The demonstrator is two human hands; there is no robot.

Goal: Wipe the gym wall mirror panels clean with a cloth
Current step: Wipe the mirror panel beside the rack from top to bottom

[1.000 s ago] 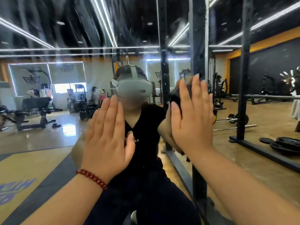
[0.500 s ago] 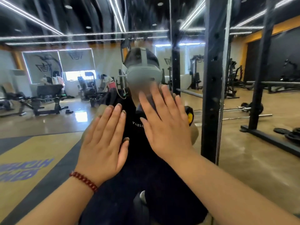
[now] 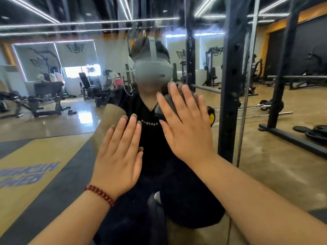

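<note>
The wall mirror (image 3: pixel 70 131) fills the view and shows my reflection with a grey headset. My right hand (image 3: pixel 184 128) lies flat with straight, spread fingers and presses a dark grey cloth (image 3: pixel 159 113) against the glass at chest height of the reflection. Only bits of the cloth show between and beside the fingers. My left hand (image 3: pixel 120 154), with a red bead bracelet at the wrist, rests flat on the mirror just below and left of the right hand, holding nothing.
A black perforated rack post (image 3: pixel 230 96) and a thin chrome vertical strip (image 3: pixel 247 96) stand just right of my right hand. Barbells and weight plates (image 3: pixel 316 131) lie on the floor at right. Benches and people appear reflected at left.
My right hand with the cloth slid left across the glass, away from the black post to the middle of my reflection. My left hand stayed flat in about the same place.
</note>
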